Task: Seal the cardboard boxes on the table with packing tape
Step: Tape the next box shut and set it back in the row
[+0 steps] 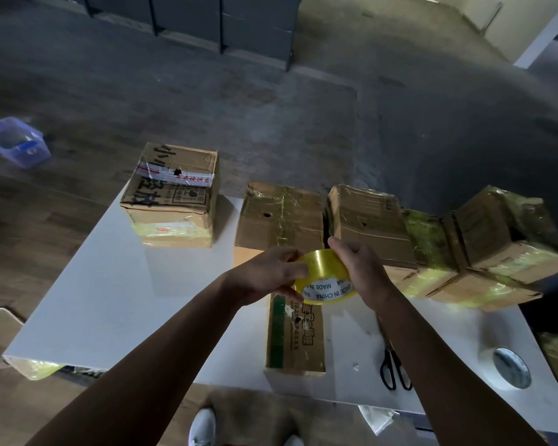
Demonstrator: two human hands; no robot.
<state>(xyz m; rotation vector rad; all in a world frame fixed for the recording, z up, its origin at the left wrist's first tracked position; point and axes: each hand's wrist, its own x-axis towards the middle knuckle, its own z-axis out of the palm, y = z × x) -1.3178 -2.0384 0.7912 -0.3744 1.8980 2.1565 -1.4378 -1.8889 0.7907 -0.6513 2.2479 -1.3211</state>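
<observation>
Both hands grip a yellow roll of packing tape (324, 278) above the white surface (110, 284) — the left hand (268, 275) on its left side, the right hand (361, 268) on its right. Brown cardboard boxes (279, 215) line the far edge; black-handled scissors (393, 365) lie near right.

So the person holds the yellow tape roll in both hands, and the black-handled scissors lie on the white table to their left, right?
Not quite. The head view shows both hands on the yellow tape roll, but the black-handled scissors lie on the white table to their right.
</observation>
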